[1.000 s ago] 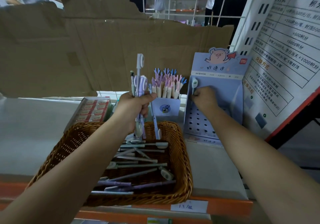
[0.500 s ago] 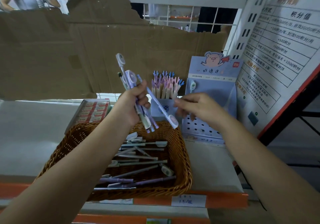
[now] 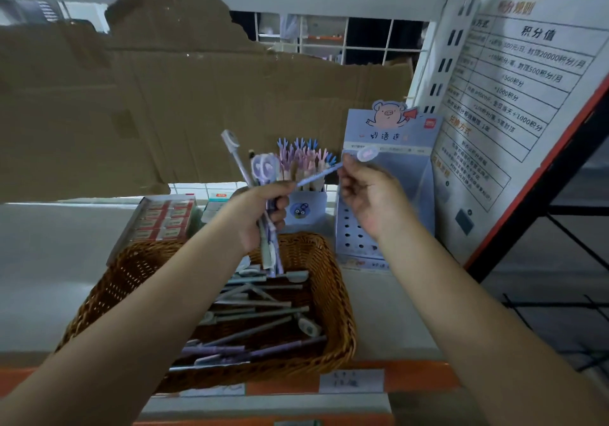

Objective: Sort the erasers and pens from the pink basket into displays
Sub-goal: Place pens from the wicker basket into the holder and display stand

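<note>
The right hand [image 3: 372, 195] pinches one pen [image 3: 316, 178] before the display [image 3: 405, 175]; the left hand [image 3: 260, 214] grips a bundle [image 3: 262, 168] above the basket [image 3: 342, 310]. Best to turn the pen tip-down and seat it squarely in a free hole.

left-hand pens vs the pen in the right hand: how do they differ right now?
Count: the left hand grips a bundle of pens; the right hand pinches a single pen.
Pose: the bundle of pens stands near upright above the basket; the single pen lies slanted, its round cap toward the pig display.
Shared: pale purple, round-topped.
</note>
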